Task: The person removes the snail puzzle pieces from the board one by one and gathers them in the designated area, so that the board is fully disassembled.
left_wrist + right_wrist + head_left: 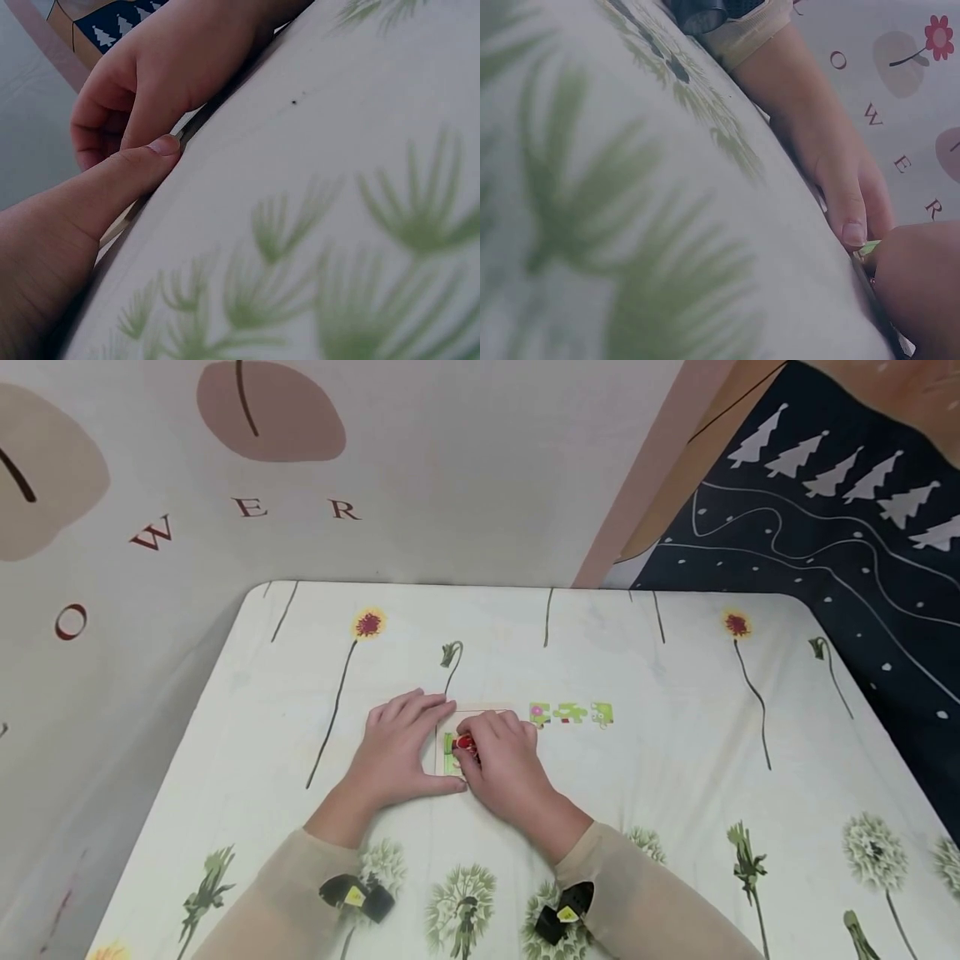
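Note:
On the table lies a small, shallow jigsaw puzzle board with a pale rim; green and red picture parts show inside it. My left hand rests along its left side, fingers spread and fairly straight, the thumb against the near edge. Over the board's right half, my right hand bends its fingers and pinches a red puzzle piece between thumb and fingers. That hand hides much of the board. Whether the piece touches the board, I cannot tell.
To the right of the board, several loose green puzzle pieces lie in a row. The table wears a white flower-print cloth. A printed wall hanging stands behind its far edge.

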`<state>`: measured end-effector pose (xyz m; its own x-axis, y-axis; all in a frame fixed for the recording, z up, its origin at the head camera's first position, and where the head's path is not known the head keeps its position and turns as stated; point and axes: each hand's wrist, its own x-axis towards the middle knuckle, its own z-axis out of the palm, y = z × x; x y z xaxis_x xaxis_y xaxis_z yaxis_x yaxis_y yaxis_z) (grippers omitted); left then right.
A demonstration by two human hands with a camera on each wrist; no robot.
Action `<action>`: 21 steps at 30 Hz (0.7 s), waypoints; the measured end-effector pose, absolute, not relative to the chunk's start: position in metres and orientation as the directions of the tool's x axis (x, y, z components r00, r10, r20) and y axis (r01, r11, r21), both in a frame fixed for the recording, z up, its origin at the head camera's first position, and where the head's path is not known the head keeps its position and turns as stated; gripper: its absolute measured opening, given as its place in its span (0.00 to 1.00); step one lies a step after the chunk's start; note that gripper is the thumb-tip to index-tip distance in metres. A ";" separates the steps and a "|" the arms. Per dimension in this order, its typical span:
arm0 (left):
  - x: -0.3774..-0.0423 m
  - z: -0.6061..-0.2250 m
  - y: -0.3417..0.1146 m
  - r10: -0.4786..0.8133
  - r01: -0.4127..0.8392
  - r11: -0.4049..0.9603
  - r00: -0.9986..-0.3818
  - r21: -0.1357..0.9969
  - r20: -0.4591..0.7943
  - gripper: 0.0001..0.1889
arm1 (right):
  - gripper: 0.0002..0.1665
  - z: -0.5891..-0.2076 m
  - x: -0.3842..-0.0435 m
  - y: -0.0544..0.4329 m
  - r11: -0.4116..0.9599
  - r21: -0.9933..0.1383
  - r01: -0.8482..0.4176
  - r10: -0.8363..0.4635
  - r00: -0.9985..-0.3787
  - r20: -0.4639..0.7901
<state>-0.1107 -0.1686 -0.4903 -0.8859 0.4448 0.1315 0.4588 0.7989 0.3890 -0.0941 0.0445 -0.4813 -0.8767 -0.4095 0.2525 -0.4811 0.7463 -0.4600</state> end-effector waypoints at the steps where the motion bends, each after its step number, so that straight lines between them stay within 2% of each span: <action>1: -0.111 -0.490 -0.169 0.445 0.460 0.798 -0.886 0.389 0.133 0.60 | 0.10 -0.481 -0.094 0.045 0.739 -0.459 -0.492 -0.412 -0.870 0.269; 6: -0.111 -0.491 -0.168 0.446 0.472 0.792 -0.880 0.386 0.161 0.59 | 0.11 -0.482 -0.093 0.048 0.696 -0.453 -0.558 -0.423 -0.827 0.369; 11: -0.110 -0.491 -0.167 0.445 0.477 0.790 -0.878 0.386 0.175 0.58 | 0.13 -0.485 -0.093 0.049 0.657 -0.478 -0.583 -0.421 -0.810 0.409; 16: -0.110 -0.491 -0.168 0.441 0.470 0.792 -0.882 0.389 0.168 0.59 | 0.12 -0.485 -0.093 0.049 0.615 -0.523 -0.590 -0.412 -0.806 0.425; 21: -0.111 -0.490 -0.168 0.444 0.472 0.791 -0.881 0.389 0.166 0.60 | 0.11 -0.483 -0.092 0.049 0.601 -0.565 -0.565 -0.411 -0.825 0.387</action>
